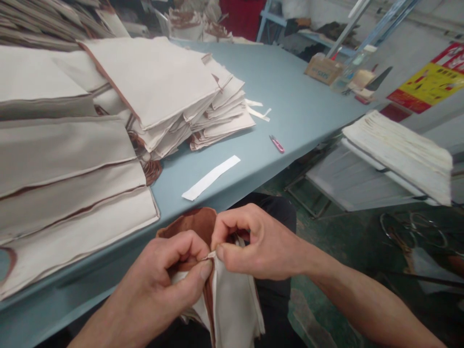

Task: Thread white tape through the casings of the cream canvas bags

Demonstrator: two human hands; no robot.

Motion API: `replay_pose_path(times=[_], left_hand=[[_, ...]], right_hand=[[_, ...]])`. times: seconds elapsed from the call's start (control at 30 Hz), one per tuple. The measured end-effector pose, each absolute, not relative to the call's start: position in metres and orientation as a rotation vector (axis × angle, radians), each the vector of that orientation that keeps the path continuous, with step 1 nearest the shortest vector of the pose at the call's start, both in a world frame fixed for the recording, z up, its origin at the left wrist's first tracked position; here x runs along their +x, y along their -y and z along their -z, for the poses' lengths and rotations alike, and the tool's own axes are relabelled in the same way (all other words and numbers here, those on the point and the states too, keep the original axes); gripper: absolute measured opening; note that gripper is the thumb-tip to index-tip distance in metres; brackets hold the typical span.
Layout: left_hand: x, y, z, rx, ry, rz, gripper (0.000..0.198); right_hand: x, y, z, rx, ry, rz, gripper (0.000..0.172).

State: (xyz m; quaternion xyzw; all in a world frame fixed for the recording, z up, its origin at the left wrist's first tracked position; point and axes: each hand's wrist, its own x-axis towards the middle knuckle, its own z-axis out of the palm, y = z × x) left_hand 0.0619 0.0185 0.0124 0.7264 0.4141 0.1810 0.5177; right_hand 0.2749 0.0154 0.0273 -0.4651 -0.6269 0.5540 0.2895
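Observation:
A cream fabric piece with brown lining (234,304) hangs over my lap, just off the table's front edge. Its upper seam corner is pinched by my left hand (174,275), thumb against forefinger. Right beside that grip, my right hand (257,241) pinches the same corner, fingers curled. The two sets of fingertips nearly touch. Behind the hands, a rounded brown flap (188,222) of the piece stands up. A white strip (211,178) lies on the table ahead of my hands. Small pink-handled thread snips (277,144) rest farther back to the right.
Stacked cream fabric pieces (155,82) cover the left of the blue-grey table (279,72), with brown cords (150,169) beside them. A small cardboard box (322,68) and a bottle stand at the far right. Off the table, a pale stack (398,150) sits on a rack.

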Motion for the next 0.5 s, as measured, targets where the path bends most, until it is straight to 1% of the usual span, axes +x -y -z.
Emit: replay_pose_path(times=[0.07,0.13,0.27,0.4,0.5], left_hand=[[0.061,-0.017,-0.011,1.714,-1.03,-0.461,0.03],[0.06,-0.017,-0.009,1.699,-1.049,-0.486,0.03],[0.058,-0.022,-0.012,1.8,-1.039,-0.52,0.029],[0.057,-0.032,-0.02,2.094,-1.023,-0.525,0.024],[0.059,-0.035,-0.02,2.21,-1.026,-0.544,0.022]], right_hand=[[0.273,-0.017,-0.026,-1.239,1.663,-1.505,0.008],[0.271,-0.017,-0.026,-1.25,1.724,-1.428,0.009],[0.267,-0.015,-0.027,-1.242,1.967,-1.082,0.01],[0.265,-0.015,-0.031,-1.208,2.244,-0.688,0.013],[0.262,-0.015,-0.035,-1.195,2.455,-0.522,0.018]])
